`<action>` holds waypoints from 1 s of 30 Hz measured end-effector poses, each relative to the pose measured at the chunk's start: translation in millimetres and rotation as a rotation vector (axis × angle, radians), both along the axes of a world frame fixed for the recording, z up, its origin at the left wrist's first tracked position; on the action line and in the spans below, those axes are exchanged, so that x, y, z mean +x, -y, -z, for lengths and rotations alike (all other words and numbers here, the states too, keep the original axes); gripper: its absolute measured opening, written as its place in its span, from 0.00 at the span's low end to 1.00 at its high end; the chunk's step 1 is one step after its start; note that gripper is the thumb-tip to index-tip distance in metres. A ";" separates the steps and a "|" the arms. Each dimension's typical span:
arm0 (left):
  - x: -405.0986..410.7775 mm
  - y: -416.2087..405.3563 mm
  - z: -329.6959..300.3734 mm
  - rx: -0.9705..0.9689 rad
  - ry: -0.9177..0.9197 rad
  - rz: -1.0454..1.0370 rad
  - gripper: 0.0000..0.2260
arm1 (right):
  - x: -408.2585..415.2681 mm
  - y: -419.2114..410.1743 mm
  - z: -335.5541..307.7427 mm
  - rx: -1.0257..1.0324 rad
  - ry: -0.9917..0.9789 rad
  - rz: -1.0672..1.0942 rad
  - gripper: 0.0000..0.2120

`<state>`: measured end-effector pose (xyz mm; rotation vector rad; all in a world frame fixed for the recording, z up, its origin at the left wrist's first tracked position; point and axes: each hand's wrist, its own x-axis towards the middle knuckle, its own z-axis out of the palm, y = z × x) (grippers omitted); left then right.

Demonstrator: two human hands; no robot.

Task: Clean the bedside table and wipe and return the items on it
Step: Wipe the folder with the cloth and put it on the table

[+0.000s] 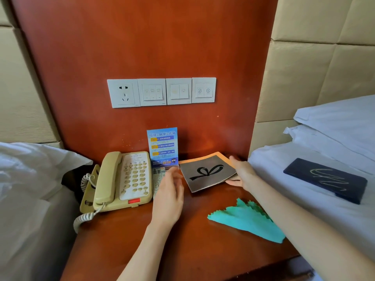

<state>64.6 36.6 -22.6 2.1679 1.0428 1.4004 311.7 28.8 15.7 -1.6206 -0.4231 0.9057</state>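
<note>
Wooden bedside table (between beds)

bedside table looks like glossy reddish wood; phone is smooth beige plastic; cloth is thin matt teal fabric; booklet seems matt paper; switch plates are shiny white plastic

The wooden counter carries a beige telephone, an upright blue notice card, a grey booklet and a teal cloth. A dark folder lies on the right bed.
</note>
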 end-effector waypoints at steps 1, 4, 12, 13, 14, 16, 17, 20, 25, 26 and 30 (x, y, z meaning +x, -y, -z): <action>-0.4 -0.2 0.4 0.013 -0.013 -0.009 0.14 | 1.0 -0.2 2.2 -0.043 0.103 -0.016 0.12; -1.4 -2.6 0.5 0.058 -0.089 -0.033 0.11 | 6.1 3.1 4.7 -0.163 0.416 -0.046 0.11; -4.3 -1.8 -2.6 0.018 -0.148 -0.010 0.08 | -8.5 38.6 -4.7 -0.158 0.804 -0.249 0.22; -4.8 -1.1 -3.0 0.015 -0.148 -0.011 0.07 | -11.0 45.7 -5.4 -0.123 0.812 -0.272 0.21; -5.5 0.0 -3.2 0.015 -0.150 -0.011 0.06 | -13.4 54.1 -6.5 -0.088 0.815 -0.293 0.20; -6.8 2.8 -3.6 0.019 -0.154 -0.017 0.05 | -16.1 72.5 -9.8 -0.024 0.845 -0.313 0.18; -7.4 4.8 -4.1 0.023 -0.158 -0.019 0.05 | -16.9 82.5 -11.7 0.006 0.866 -0.309 0.18; -9.4 9.3 -5.1 0.050 -0.199 -0.010 0.04 | -15.4 111.8 -15.7 0.070 0.882 -0.258 0.17; 1.0 15.1 -7.4 0.077 -0.219 0.036 0.04 | 5.1 156.5 -18.8 0.135 0.860 -0.156 0.10; 7.8 17.3 -9.4 0.075 -0.222 0.064 0.04 | 11.8 164.2 -21.4 0.152 0.842 -0.126 0.11; 47.5 29.0 -24.6 0.049 -0.218 0.197 0.06 | 40.6 189.0 -31.7 0.214 0.754 -0.033 0.14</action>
